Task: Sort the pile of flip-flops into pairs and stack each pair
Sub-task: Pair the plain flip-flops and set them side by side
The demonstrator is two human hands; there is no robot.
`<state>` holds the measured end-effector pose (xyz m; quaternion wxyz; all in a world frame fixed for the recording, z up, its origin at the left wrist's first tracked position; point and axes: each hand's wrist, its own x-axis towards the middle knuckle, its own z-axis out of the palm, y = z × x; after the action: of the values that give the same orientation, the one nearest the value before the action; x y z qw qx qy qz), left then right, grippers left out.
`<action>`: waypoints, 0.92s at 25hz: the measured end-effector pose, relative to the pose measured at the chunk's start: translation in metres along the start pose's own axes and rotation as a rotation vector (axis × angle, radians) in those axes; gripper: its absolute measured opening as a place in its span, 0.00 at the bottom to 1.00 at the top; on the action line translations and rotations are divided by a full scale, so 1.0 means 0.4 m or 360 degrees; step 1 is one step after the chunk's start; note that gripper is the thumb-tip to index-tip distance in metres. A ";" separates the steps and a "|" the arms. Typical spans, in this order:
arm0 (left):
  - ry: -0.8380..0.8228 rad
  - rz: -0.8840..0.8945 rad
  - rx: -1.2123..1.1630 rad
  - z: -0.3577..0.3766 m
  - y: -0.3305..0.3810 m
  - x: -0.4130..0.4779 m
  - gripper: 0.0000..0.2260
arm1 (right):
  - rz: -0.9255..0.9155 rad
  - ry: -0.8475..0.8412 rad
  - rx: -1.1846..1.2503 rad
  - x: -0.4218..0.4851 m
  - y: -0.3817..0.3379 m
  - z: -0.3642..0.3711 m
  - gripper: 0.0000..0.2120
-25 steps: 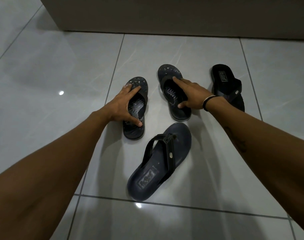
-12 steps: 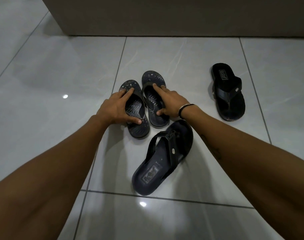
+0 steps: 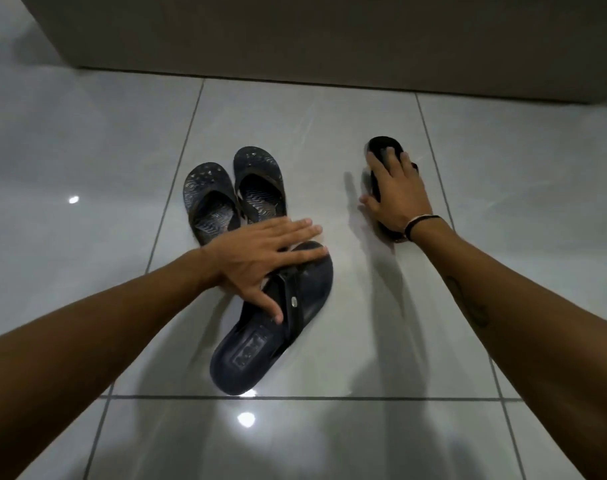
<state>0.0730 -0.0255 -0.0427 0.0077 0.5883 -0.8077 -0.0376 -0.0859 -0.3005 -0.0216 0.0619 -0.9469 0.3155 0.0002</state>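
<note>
Two dark patterned flip-flops lie side by side on the floor, the left one (image 3: 208, 199) touching the right one (image 3: 259, 183). In front of them lies a larger navy flip-flop (image 3: 278, 334), toe pointing away. My left hand (image 3: 260, 258) hovers flat over its toe and strap, fingers spread, holding nothing. Farther right lies a black flip-flop (image 3: 385, 147). My right hand (image 3: 397, 194) lies on top of it, fingers spread over the strap, and hides most of it. Whether that hand grips it is unclear.
The floor (image 3: 329, 140) is glossy grey tile with dark grout lines. A beige wall or cabinet base (image 3: 295, 36) runs along the far side. Bright light reflections sit on the tiles at the left and near the front.
Both hands have let go of the two patterned flip-flops, which now lie together. My left hand moved over the navy flip-flop; my right hand moved right onto the black one.
</note>
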 end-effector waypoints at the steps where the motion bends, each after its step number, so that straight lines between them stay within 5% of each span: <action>1: -0.0054 0.0022 -0.0018 0.011 0.017 0.014 0.56 | 0.0082 -0.0124 -0.0018 0.004 0.036 0.002 0.41; 4: -0.0153 -0.0019 -0.0054 0.036 0.048 0.036 0.56 | 0.0114 -0.0487 -0.0077 0.004 0.104 -0.005 0.39; 14: -0.0093 -0.0847 -0.0444 0.071 0.137 0.208 0.59 | 0.0300 -0.0779 -0.0172 -0.023 0.190 -0.093 0.28; 17: -0.0130 -0.0884 -0.0252 0.043 0.129 0.233 0.49 | 0.0256 -0.0654 -0.0114 -0.046 0.212 -0.098 0.36; 20: -0.0179 -0.1136 0.0028 -0.004 0.141 0.268 0.39 | 0.0293 -0.0663 0.0105 -0.067 0.252 -0.088 0.33; 23: -0.0422 -0.1416 0.0106 -0.051 0.170 0.330 0.47 | 0.0404 -0.0721 0.0085 -0.076 0.301 -0.101 0.31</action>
<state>-0.0311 -0.1315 -0.0217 -0.1314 0.8677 -0.4717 -0.0863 -0.1838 -0.3828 0.0057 0.1554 -0.8735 0.4098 0.2118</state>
